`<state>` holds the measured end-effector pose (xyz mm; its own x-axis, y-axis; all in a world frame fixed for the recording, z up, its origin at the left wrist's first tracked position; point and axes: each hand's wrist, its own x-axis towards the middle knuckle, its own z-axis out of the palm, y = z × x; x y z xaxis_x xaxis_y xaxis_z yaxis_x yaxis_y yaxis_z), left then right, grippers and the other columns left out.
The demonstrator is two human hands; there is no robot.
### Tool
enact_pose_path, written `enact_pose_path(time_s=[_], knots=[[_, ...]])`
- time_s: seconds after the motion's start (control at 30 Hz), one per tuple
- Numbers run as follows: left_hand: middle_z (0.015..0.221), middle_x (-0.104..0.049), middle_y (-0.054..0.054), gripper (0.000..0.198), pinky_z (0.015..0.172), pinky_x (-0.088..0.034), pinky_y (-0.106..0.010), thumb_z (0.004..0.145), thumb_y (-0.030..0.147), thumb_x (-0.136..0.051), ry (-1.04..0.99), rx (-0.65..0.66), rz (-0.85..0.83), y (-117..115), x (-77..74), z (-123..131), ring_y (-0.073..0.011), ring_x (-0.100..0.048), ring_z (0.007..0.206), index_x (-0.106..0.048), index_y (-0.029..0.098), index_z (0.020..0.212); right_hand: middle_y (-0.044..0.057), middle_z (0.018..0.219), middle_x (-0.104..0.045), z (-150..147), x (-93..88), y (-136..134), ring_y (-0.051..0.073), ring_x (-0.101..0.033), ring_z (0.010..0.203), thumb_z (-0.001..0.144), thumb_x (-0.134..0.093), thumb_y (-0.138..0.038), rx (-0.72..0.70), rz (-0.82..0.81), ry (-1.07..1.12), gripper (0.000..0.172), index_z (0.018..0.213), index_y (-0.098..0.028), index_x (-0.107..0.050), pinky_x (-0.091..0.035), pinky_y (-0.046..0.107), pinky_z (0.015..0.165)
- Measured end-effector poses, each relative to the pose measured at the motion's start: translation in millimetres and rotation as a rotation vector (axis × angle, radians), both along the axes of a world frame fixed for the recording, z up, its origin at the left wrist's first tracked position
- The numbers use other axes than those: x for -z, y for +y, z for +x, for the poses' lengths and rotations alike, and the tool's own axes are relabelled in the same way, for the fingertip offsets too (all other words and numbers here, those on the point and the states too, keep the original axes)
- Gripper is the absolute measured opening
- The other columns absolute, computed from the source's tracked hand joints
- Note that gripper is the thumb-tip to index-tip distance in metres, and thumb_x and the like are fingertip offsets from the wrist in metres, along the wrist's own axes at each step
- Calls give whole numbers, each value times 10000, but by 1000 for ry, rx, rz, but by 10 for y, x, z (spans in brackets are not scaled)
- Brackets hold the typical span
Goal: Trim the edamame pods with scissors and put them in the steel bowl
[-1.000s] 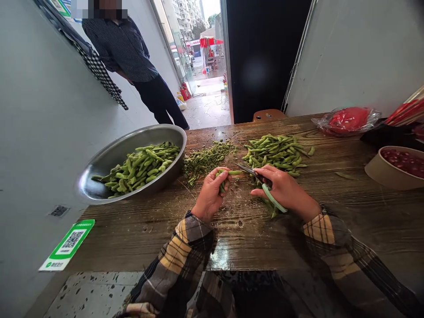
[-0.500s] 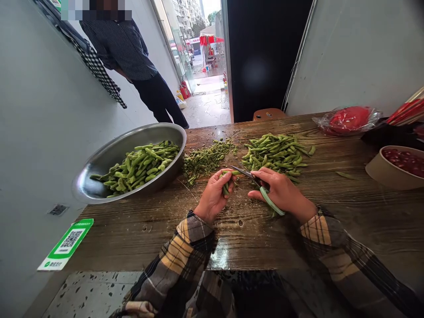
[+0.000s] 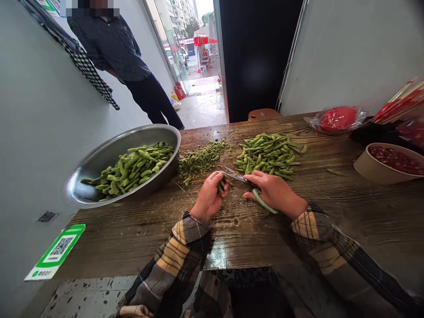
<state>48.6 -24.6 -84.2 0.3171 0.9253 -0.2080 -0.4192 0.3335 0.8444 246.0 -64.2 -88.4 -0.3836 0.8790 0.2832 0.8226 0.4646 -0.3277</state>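
Observation:
Green edamame pods [image 3: 221,187] are gripped in my left hand [image 3: 210,194], partly hidden by its fingers. My right hand [image 3: 276,190] holds scissors with pale green handles [image 3: 264,202]; their blades are parted and reach the pods at my left fingertips. Behind my right hand lies a pile of edamame pods [image 3: 268,152] on the wooden table. Small green trimmings [image 3: 202,160] are heaped to the left of that pile. At the left, a tilted metal basin [image 3: 96,152] holds many more pods.
A paper bowl of dark red pieces [image 3: 371,168] stands at the right, near a plastic-wrapped red bundle [image 3: 339,118] and red-tipped sticks [image 3: 399,102]. A green QR-code card [image 3: 56,251] lies at the table's left edge. A person [image 3: 109,57] stands beyond the table by the doorway.
The scissors' blades have opened wider and now sit at the pods in my left hand. The whole view has shifted slightly, so things appear further left.

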Motion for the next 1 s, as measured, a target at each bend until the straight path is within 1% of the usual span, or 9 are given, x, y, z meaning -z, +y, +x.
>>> enact_pose_path(time_s=[0.13,0.3,0.5,0.6,0.7,0.77,0.83,0.9,1.0], knots=[[652,-539,22,218,393,-298,-142,717,241,-666,-21,-7,-26,-6,11,17,-51,-457,483,-473,161,780,87,1068,-640,-34,-3,-14,229,-651,841,842,-624,-463,22,6,-21,435,1178,-189,-590,-469,312,662],[670,-560,15,234,400,-313,-145,717,247,-680,-48,21,1,-21,37,44,-51,-464,485,-473,161,784,68,1039,-638,-61,-31,-31,206,-635,810,823,-648,-471,28,26,26,492,1219,-192,-561,-464,305,652],[659,-561,18,236,399,-308,-139,718,257,-681,-35,15,-7,-23,42,47,-52,-474,487,-478,159,787,85,1082,-646,-29,-13,-11,228,-643,873,849,-617,-459,17,16,13,421,1183,-205,-586,-468,309,668],[642,-565,19,212,391,-313,-149,728,266,-666,5,-2,-7,-11,26,44,-59,-484,473,-494,156,786,95,1067,-654,-1,-10,4,238,-651,856,843,-627,-445,6,0,-6,391,1152,-205,-614,-473,318,666],[677,-613,-7,145,418,-377,-170,742,239,-619,35,-36,-35,4,5,33,-84,-546,509,-508,152,774,101,1028,-664,72,-33,37,248,-650,853,830,-640,-448,21,9,57,410,1150,-192,-628,-482,334,687],[746,-655,-37,107,495,-458,-198,741,217,-593,48,-37,-61,11,-8,25,-114,-613,594,-514,152,777,103,1004,-669,155,-55,77,248,-644,886,818,-653,-450,76,54,181,442,1158,-169,-631,-488,339,748],[774,-662,-39,106,579,-509,-238,728,203,-598,54,5,-57,11,-22,30,-137,-642,661,-515,159,775,124,1033,-665,248,-74,126,253,-633,938,810,-666,-434,153,138,307,456,1155,-137,-634,-483,345,813],[692,-611,0,126,548,-487,-229,714,208,-625,75,82,-7,-3,-39,62,-119,-603,596,-518,167,767,125,1005,-674,323,-86,167,255,-632,936,818,-655,-427,212,181,382,455,1156,-122,-634,-484,353,820],[554,-467,56,126,423,-320,-179,719,244,-656,256,202,175,-52,-62,166,-67,-412,445,-569,167,770,106,960,-685,364,-93,198,248,-634,903,812,-662,-424,242,185,431,448,1154,-137,-637,-487,355,803]])
